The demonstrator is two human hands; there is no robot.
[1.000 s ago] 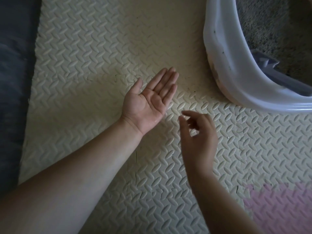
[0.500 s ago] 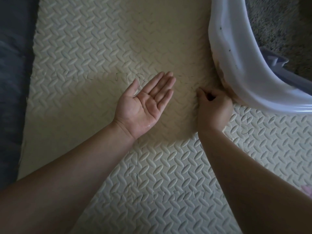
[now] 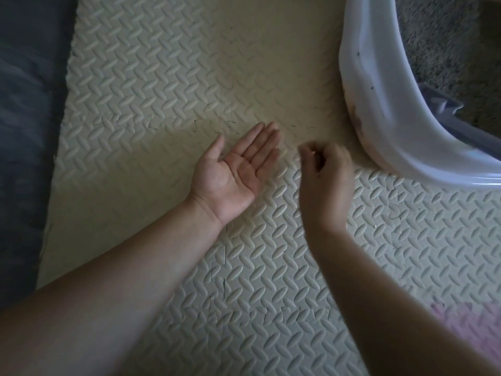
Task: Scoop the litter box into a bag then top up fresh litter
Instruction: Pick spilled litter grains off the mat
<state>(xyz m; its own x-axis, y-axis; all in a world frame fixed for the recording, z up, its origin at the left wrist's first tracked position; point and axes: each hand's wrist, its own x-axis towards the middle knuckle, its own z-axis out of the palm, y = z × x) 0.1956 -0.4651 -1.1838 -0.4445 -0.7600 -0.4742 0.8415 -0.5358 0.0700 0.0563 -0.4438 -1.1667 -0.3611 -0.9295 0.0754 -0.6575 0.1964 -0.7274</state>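
Though dim all over, plenty to call from up here: left hand (image 3: 235,172) dead centre of frame, palm up over the cream foam mat (image 3: 162,90), fingers straight and close together, thumb out to the side, holding nothing. Just right of it, right hand (image 3: 328,183), back towards the camera, fingers curled in tight, thumb tip drawn up against the fingertips in a small pinch. Too blurred to tell if pinching anything. Narrow gap between the two hands, not touching. Off to the upper right, litter box (image 3: 379,118), white plastic, rim curving down and out past the right edge, brownish staining low on the outer wall, a few dark specks higher up. Standing on the mat, near the right hand but apart from it. Inside, grey litter (image 3: 439,50) filling the top right corner, and a pale purple scoop (image 3: 439,105) lying on it, partly hidden behind the rim. Scattered dark specks on the mat just above the left fingertips. Down in the lower right corner, pink mat tile (image 3: 466,329) butted against the cream one. Along the left edge, dark grey fabric (image 3: 24,131), top to bottom. Both forearms bare, reaching in from the bottom of frame.
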